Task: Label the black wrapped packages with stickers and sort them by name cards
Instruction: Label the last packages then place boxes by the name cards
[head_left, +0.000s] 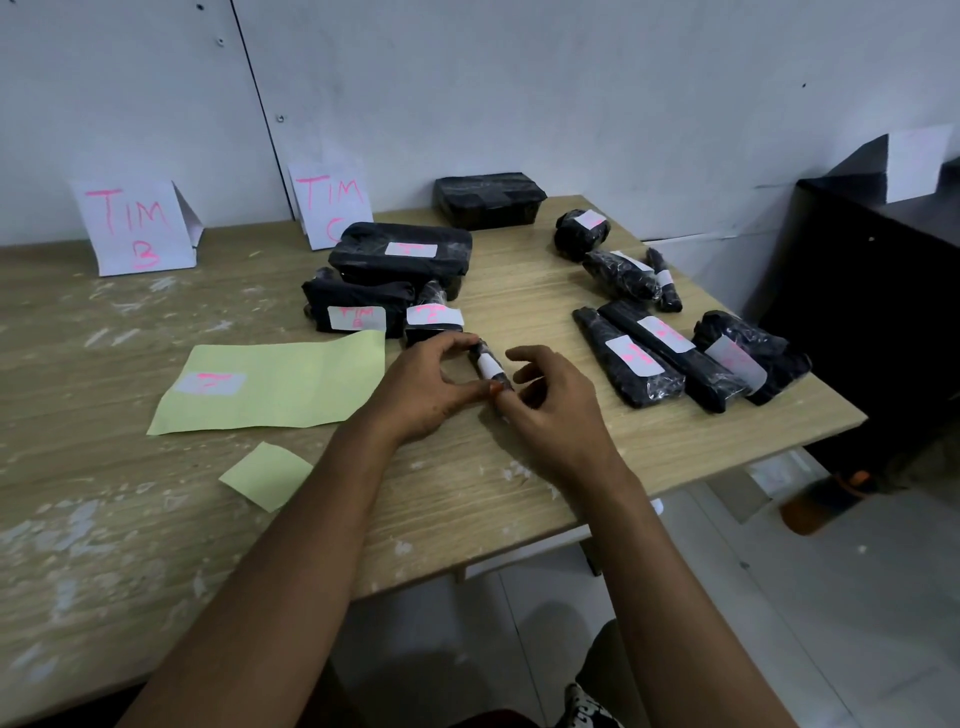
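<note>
A small black roll (488, 366) with a white sticker around its middle lies on the table (519, 467), held between both hands. The left hand (423, 387) pinches it, forefinger curled over the far end and thumb at the near end. The right hand (553, 405) touches the near end with a fingertip; its other fingers are loosely curled and hold nothing.

The table is pale wood-grain laminate, scuffed and flecked with white marks, most heavily left of the left fingers. Just left of them lies a green sheet (275, 387) carrying one white sticker (210, 383) with pink writing. A smaller green scrap (266, 475) lies nearer the person.

Just beyond the left fingers sit labelled packages (400, 254), stacked and touching. Behind them a card (332, 202) reading "TIM C" leans on the wall; another card (136, 226) reading "TIM B" stands further left. An unlabelled box (488, 200) sits at the table's far edge.

Right of the right fingers, well apart from them, lie more labelled bundles (670, 358), some long, some rounded.

The wall (571, 78) is grey-white panelling with a dark seam and screw heads. A dark cabinet (872, 291) stands to the right of the table. The floor (779, 597) is pale tile.
</note>
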